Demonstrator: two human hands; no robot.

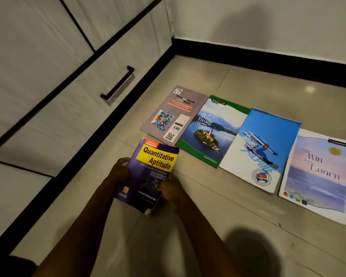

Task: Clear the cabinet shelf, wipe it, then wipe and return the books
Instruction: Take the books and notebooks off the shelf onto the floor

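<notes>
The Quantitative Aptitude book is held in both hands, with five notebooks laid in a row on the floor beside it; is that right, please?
Not quite: the head view shows four notebooks in the row on the floor, not five. The Quantitative Aptitude book is indeed held by both the left hand and right hand.

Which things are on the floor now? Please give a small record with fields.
held book: Quantitative Aptitude book, gripped by left hand and right hand
row on floor: grey notebook, green notebook, blue notebook, pastel notebook
row layout: flat, edges overlapping
cabinet: doors closed, black handle
</notes>
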